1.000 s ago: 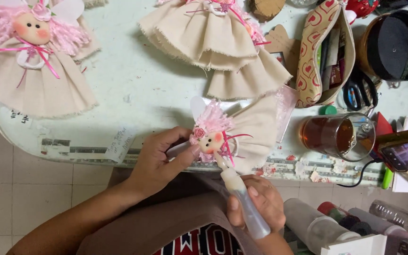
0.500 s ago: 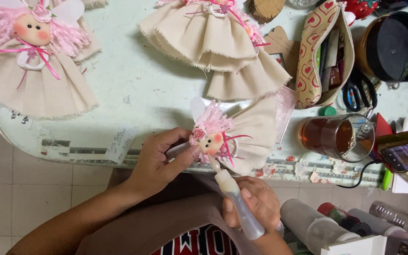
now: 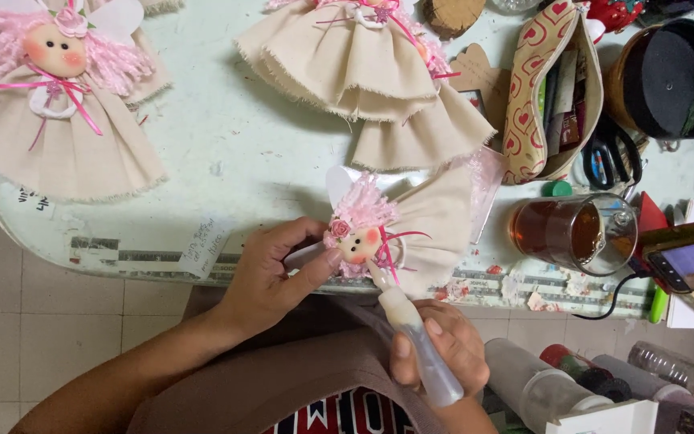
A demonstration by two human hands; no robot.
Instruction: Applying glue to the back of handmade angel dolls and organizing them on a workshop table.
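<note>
At worktop edge | left hand [image 3: 271,273] fingers pinch pink-haired cream-skirted fabric doll [image 3: 387,229] | right hand [image 3: 435,354] clenched round translucent glue tube [image 3: 415,337], tip at its chin | risk: hard squeeze likely smears the face

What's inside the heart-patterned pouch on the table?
The heart-patterned pouch lies open; flat card-like packets and slim tools stand inside. Its lower depth is hidden by its own wall. Scissors lie beside it.

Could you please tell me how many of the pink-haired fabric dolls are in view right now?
4, as far as visible: one doll far left, two overlapping at top centre, and one at the table edge, held by the left hand. Others may lie out of frame.
</note>
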